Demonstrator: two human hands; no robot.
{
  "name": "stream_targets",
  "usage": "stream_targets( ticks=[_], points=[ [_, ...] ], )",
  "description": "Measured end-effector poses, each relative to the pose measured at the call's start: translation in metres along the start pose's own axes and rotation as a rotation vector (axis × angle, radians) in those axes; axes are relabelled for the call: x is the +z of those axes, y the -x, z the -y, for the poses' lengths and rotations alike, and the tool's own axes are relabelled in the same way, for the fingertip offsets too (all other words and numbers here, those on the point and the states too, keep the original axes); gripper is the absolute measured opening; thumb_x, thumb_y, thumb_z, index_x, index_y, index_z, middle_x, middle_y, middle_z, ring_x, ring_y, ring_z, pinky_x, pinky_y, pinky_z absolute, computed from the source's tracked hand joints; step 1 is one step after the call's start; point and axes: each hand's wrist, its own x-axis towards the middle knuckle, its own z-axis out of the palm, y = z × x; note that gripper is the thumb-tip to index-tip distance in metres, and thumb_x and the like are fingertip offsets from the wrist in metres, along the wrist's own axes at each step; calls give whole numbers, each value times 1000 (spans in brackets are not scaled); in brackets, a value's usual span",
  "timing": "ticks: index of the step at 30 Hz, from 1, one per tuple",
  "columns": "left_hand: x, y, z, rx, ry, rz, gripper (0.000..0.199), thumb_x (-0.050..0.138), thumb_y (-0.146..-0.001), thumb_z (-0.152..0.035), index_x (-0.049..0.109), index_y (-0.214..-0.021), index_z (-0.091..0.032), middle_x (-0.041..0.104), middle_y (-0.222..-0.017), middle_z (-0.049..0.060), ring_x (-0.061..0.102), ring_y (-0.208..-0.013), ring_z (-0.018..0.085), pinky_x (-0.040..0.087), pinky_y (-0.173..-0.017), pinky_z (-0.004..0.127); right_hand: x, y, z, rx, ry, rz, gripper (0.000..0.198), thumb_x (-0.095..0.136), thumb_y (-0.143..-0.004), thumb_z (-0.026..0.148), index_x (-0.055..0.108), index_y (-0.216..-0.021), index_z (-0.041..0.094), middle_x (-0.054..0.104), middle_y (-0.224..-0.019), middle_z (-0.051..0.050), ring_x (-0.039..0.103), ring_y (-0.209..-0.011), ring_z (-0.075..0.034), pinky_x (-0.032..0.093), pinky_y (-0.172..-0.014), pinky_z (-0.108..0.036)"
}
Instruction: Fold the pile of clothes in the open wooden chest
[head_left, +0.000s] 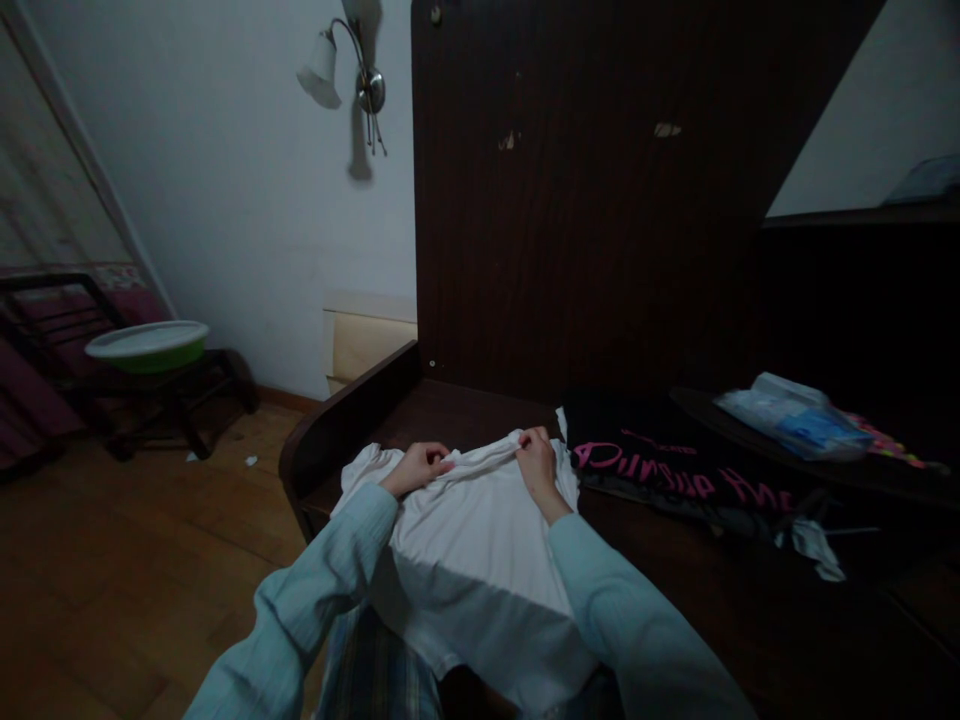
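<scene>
A white shirt [480, 540] lies over the dark wooden surface, its near part hanging down over the front edge. My left hand [418, 467] pinches the far edge of the cloth at the left, fingers closed on it. Farther right, my right hand [535, 460] grips the same gathered edge between thumb and fingers. Between the two hands the edge is drawn into a loose roll. To the right, close to the shirt, lies a black garment [675, 450] with pink lettering.
A clear plastic package [795, 415] with blue print rests at the right. The surface has a raised side board [352, 410] at its left and a tall dark panel [585, 200] behind. On a chair [180, 390] at the far left sits a green and white basin [150, 345].
</scene>
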Motion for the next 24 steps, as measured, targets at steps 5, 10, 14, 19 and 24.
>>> stream_targets(
  ticks=[5, 10, 14, 19, 24],
  points=[
    [-20, -13, -17, 29, 132, 11, 31, 68, -54, -39, 51, -64, -14, 31, -52, -9, 30, -46, 4, 22, -44, 17, -1, 1, 2, -34, 12, 1, 13, 38, -57, 8, 41, -59, 21, 44, -62, 2, 43, -58, -14, 31, -55, -23],
    [-46, -38, -31, 26, 23, 139, 33, 70, -50, -37, 49, -61, -15, 34, -50, -9, 30, -45, 4, 22, -43, 18, -2, 3, 3, 59, 26, 21, 14, 38, -58, 10, 43, -63, 22, 41, -52, 5, 40, -49, -13, 26, -49, -23],
    [-46, -48, -41, -66, -158, -33, 26, 65, -58, -34, 47, -61, -16, 42, -49, -6, 38, -44, 7, 25, -44, 19, -4, 3, 5, 68, 24, 14, 13, 38, -57, 11, 43, -61, 22, 41, -50, 5, 42, -48, -13, 26, -47, -22],
    [-18, -47, -48, -187, -575, -405, 16, 52, -72, -33, 51, -72, -18, 58, -64, 3, 55, -62, 17, 31, -51, 23, -4, 3, 7, 92, 37, 17, 10, 40, -57, 12, 42, -57, 22, 40, -47, 6, 42, -46, -12, 26, -46, -22],
    [6, -44, -36, -210, -680, -569, 21, 40, -81, -34, 50, -89, -18, 63, -76, 8, 59, -71, 20, 34, -56, 25, 0, 3, 2, 165, -96, 2, 5, 41, -62, 17, 41, -62, 22, 45, -47, 6, 47, -45, -13, 32, -45, -21]
  ],
)
